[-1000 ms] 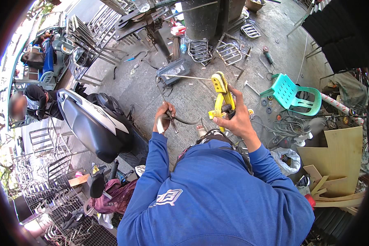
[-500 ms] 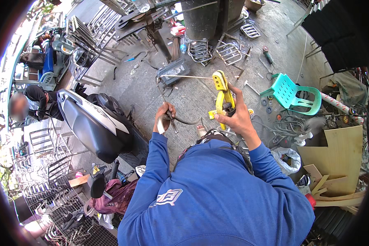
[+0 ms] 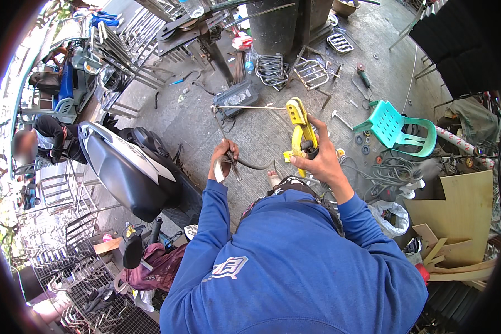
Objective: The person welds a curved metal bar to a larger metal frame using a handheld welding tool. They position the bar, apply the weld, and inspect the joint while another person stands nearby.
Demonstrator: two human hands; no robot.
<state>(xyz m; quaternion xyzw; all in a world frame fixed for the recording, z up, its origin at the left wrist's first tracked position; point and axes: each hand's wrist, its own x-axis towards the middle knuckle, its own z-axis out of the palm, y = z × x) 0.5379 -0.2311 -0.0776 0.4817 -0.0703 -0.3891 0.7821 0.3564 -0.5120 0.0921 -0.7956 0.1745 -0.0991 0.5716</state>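
Observation:
My right hand [image 3: 324, 160] is closed round a yellow tool [image 3: 298, 114], held upright, with holes in its upper end and a dark cylindrical part near my palm. My left hand [image 3: 224, 158] grips a bundle of thin metal pieces [image 3: 221, 171], including a flat, shiny strip; my fingers partly hide it. A dark curved strip [image 3: 255, 165] runs rightward from this hand, and a thin rod rises above it. Between the upper ends of rod and tool stretches a thin pale line [image 3: 250, 107]; I cannot tell whether it is string or wire.
A black-and-white motorcycle [image 3: 128, 170] stands at left, with another person [image 3: 53, 139] beyond it. On the concrete floor lie a clear-lidded case [image 3: 236, 100], metal racks [image 3: 312, 72], an angle grinder [image 3: 363, 75] and coiled cables [image 3: 387, 172]. A turquoise plastic chair [image 3: 392, 125] rests at right.
The yellow tool has shifted slightly left, and the pale line now sits a little lower at its right end. Both hands keep their grip.

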